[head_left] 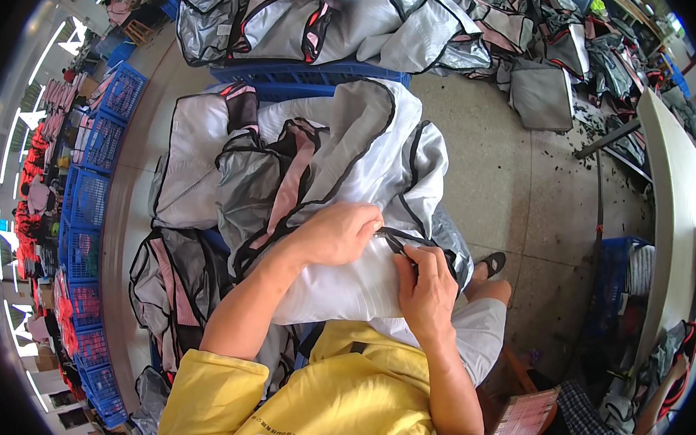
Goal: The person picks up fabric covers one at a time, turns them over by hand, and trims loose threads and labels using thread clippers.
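Observation:
Across my lap lies a silver-white fabric piece [352,285] with black edging, part of a heap of similar sewn pieces [200,161] with pink and grey panels. My left hand [339,234] is closed, thumb and fingers pinched at one end of a black edge strip [395,236]. A small shiny bit shows at its fingertips, too small to name. Close by on the right, my right hand [426,282] pinches the same black strip between thumb and fingers. The fingertips of both hands are a short gap apart. Folds hide the rest of the piece.
A blue crate [308,86] ahead bears more silver pieces [336,25]. Blue baskets [89,210] line the left side. At right stand a pale table [668,197] and a crate [611,285] of stacked fabric. Black scraps litter the floor [478,170] at far right.

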A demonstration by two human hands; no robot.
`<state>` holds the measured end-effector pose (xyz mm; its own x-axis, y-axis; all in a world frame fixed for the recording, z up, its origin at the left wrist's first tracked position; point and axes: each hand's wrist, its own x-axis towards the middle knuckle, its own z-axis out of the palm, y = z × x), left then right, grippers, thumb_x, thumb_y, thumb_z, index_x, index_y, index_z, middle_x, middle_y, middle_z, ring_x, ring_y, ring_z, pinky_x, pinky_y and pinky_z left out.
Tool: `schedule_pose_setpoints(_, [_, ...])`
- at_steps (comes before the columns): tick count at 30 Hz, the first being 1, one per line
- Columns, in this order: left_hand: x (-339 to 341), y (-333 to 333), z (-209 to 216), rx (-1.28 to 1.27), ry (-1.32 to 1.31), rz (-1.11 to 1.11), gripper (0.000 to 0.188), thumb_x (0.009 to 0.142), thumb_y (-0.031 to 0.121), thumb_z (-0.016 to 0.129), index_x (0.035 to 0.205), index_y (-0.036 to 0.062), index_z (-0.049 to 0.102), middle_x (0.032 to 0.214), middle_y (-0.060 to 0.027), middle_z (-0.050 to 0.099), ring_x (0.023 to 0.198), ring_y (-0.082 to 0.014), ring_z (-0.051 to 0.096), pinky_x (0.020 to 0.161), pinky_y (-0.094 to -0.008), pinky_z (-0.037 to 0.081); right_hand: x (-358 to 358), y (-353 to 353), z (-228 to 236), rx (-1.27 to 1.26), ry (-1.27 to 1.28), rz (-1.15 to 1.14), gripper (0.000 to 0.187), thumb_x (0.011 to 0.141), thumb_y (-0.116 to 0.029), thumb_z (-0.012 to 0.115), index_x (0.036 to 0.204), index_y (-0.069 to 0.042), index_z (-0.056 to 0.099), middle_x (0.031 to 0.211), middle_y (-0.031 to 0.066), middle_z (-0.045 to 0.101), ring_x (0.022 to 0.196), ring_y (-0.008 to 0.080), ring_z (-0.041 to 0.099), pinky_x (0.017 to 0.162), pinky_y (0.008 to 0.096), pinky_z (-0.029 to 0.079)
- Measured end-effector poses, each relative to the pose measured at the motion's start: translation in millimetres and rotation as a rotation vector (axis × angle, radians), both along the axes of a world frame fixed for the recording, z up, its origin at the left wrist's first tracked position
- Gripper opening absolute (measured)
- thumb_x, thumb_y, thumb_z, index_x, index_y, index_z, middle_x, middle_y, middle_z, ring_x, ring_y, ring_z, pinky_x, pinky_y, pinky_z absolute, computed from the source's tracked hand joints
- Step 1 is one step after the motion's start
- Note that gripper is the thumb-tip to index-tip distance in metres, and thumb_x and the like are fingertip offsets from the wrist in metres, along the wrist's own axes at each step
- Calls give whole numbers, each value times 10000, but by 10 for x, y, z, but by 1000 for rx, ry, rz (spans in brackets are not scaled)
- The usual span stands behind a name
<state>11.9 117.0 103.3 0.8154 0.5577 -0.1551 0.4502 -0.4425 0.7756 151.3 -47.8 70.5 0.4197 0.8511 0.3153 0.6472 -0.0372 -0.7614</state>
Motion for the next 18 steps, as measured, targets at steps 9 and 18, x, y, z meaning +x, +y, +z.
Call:
schedule_pose_setpoints(9, [-24, 4, 0, -5, 2, 0, 185, 1000, 124, 552, 945, -30, 638, 864, -272, 656, 853, -484, 625, 745, -519, 486, -22, 36, 8, -29, -14, 5, 191, 903, -62, 774, 1054, -18, 666, 948, 165, 699, 810, 357, 697, 697, 399, 558])
schedule_pose_setpoints(18, [-5, 17, 5, 4, 57, -19, 182, 995, 117, 543, 922, -29, 623, 853, -272, 650, 850, -484, 622, 741, -529, 476, -27, 54, -24, -19, -12, 7, 183, 908, -59, 768, 1053, -18, 665, 938, 159, 697, 796, 357, 693, 692, 397, 557])
